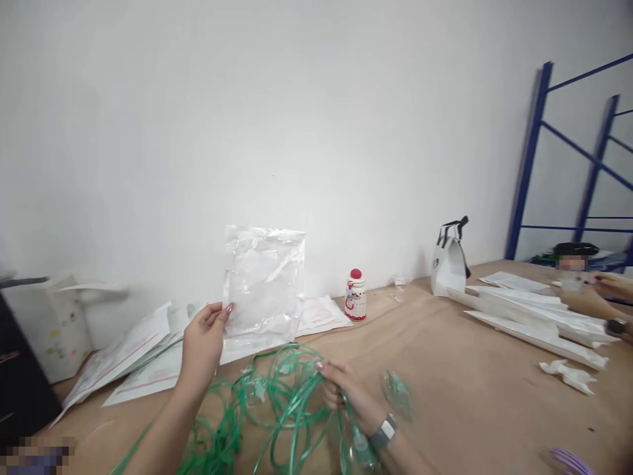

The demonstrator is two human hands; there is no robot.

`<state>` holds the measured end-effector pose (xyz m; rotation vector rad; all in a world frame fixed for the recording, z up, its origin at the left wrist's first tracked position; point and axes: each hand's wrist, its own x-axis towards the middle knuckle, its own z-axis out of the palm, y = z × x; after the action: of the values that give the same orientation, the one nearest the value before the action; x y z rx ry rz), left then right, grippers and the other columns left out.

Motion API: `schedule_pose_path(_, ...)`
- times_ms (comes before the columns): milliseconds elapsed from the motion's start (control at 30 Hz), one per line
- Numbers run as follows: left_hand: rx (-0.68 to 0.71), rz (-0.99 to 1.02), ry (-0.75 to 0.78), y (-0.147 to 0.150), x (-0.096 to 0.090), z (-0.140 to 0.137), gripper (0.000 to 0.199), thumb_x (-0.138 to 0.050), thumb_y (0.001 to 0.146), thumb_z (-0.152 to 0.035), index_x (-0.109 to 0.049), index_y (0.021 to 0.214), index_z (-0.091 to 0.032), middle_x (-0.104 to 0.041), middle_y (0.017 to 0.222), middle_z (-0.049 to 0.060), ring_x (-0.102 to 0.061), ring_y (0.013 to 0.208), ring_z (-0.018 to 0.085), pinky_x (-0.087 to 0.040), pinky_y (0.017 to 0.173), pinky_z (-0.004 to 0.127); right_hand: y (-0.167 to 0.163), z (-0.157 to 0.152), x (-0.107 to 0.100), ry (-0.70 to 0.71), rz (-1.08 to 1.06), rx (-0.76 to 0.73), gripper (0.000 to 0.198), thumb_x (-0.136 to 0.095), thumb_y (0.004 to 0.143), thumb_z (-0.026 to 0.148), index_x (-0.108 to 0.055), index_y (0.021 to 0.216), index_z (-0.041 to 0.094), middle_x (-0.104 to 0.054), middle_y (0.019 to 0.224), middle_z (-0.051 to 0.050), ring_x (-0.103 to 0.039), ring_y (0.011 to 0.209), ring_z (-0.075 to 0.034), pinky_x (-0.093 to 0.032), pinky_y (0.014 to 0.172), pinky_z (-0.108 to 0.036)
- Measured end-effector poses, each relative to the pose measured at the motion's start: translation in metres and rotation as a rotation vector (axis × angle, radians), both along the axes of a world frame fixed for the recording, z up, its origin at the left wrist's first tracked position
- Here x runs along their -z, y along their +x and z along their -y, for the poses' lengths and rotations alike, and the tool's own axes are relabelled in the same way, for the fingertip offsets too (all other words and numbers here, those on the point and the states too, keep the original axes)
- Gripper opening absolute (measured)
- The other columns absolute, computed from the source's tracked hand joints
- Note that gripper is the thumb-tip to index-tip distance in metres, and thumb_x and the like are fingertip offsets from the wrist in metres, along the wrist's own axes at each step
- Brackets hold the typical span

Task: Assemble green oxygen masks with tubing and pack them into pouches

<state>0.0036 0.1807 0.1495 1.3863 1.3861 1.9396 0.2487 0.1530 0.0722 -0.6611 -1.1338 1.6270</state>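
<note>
My left hand (205,335) pinches the left edge of a clear plastic pouch (267,284), which stands upright above the table. Closed around a coil of green tubing (297,389) is my right hand (346,390), with a watch on its wrist. Below that hand a clear and green mask-like piece (362,448) hangs by the forearm, partly blurred. More green tubing (215,432) lies tangled on the table between my arms. To the right of my right hand rests another clear green piece (398,394).
Flat white packets (143,363) lie at left, near a white box (64,330). A red-capped bottle (355,297) and a white bag (449,260) stand by the wall. White packages (534,316) lie at right, near another person's hand (610,285). Blue shelving (531,158) rises behind.
</note>
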Motion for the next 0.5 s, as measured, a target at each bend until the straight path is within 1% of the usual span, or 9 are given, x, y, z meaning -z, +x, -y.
schedule_pose_path(33, 0.007, 0.048, -0.003, -0.009, -0.004, 0.015, 0.031, -0.061, 0.065, -0.043, -0.058, 0.082, -0.017, -0.068, 0.078, 0.004, -0.061, 0.085, 0.020, -0.046, 0.075, 0.029, 0.000, 0.003, -0.014, 0.051, 0.018, 0.022, 0.036, -0.071, 0.060, 0.045, -0.047, 0.062, 0.018, -0.024, 0.037, 0.013, -0.015, 0.034, -0.003, -0.010, 0.036, -0.019)
schedule_pose_path(67, 0.013, 0.089, -0.007, -0.016, -0.008, 0.030, 0.032, -0.064, 0.062, -0.043, -0.057, 0.081, -0.018, -0.068, 0.076, 0.003, -0.061, 0.083, 0.019, -0.046, 0.072, 0.028, -0.001, 0.006, -0.029, 0.112, 0.033, 0.050, 0.033, -0.071, 0.062, 0.042, -0.050, 0.063, 0.016, -0.029, 0.041, 0.011, -0.020, 0.037, -0.003, -0.013, 0.038, -0.019)
schedule_pose_path(133, 0.035, 0.146, -0.025, -0.027, -0.016, 0.053, 0.036, -0.068, 0.056, -0.043, -0.057, 0.079, -0.018, -0.067, 0.072, 0.002, -0.061, 0.075, 0.017, -0.046, 0.065, 0.026, -0.006, 0.009, -0.064, 0.232, 0.058, 0.086, 0.027, -0.071, 0.064, 0.037, -0.055, 0.065, 0.014, -0.036, 0.047, 0.008, -0.027, 0.044, -0.005, -0.018, 0.042, -0.020)
schedule_pose_path(233, 0.122, 0.161, -0.078, -0.031, -0.025, 0.077, 0.038, -0.072, 0.052, -0.042, -0.057, 0.077, -0.017, -0.066, 0.066, 0.000, -0.059, 0.062, 0.014, -0.043, 0.053, 0.021, -0.019, 0.012, -0.112, 0.395, 0.055, 0.129, 0.024, -0.068, 0.069, 0.037, -0.059, 0.070, 0.015, -0.033, 0.049, 0.008, -0.027, 0.048, -0.007, -0.022, 0.046, -0.021)
schedule_pose_path(267, 0.168, 0.148, -0.103, -0.030, -0.029, 0.082, 0.036, -0.072, 0.053, -0.040, -0.058, 0.076, -0.016, -0.066, 0.065, 0.000, -0.058, 0.059, 0.013, -0.042, 0.050, 0.020, -0.024, 0.013, -0.124, 0.520, 0.089, 0.200, 0.024, -0.065, 0.071, 0.039, -0.059, 0.072, 0.015, -0.033, 0.049, 0.007, -0.027, 0.049, -0.007, -0.022, 0.047, -0.022)
schedule_pose_path(333, 0.278, 0.104, -0.154, -0.025, -0.036, 0.092, 0.032, -0.072, 0.057, -0.037, -0.060, 0.077, -0.016, -0.067, 0.066, 0.001, -0.058, 0.056, 0.013, -0.042, 0.049, 0.020, -0.034, 0.015, -0.138, 0.638, 0.084, 0.321, 0.025, -0.061, 0.074, 0.041, -0.058, 0.072, 0.016, -0.030, 0.049, 0.007, -0.026, 0.049, -0.008, -0.022, 0.048, -0.023)
schedule_pose_path(400, 0.392, 0.051, -0.188, -0.020, -0.043, 0.103, 0.029, -0.071, 0.061, -0.034, -0.063, 0.082, -0.015, -0.069, 0.074, 0.004, -0.061, 0.065, 0.016, -0.047, 0.057, 0.024, -0.041, 0.019, -0.142, 0.672, 0.068, 0.399, 0.026, -0.060, 0.075, 0.042, -0.057, 0.071, 0.016, -0.028, 0.049, 0.008, -0.026, 0.048, -0.008, -0.022, 0.047, -0.023)
schedule_pose_path(433, 0.436, 0.024, -0.195, -0.018, -0.046, 0.108, 0.029, -0.070, 0.063, -0.032, -0.063, 0.086, -0.016, -0.070, 0.081, 0.005, -0.063, 0.073, 0.018, -0.049, 0.063, 0.026, -0.044, 0.021, -0.142, 0.670, 0.074, 0.406, 0.026, -0.059, 0.075, 0.042, -0.057, 0.071, 0.016, -0.028, 0.049, 0.008, -0.026, 0.047, -0.008, -0.022, 0.047, -0.023)
schedule_pose_path(500, 0.484, -0.016, -0.188, -0.015, -0.051, 0.119, 0.030, -0.068, 0.066, -0.030, -0.063, 0.093, -0.017, -0.069, 0.094, 0.006, -0.062, 0.088, 0.021, -0.049, 0.073, 0.028, -0.047, 0.027, -0.140, 0.673, 0.147, 0.349, 0.026, -0.059, 0.075, 0.042, -0.059, 0.073, 0.016, -0.029, 0.049, 0.008, -0.025, 0.046, -0.007, -0.021, 0.045, -0.023)
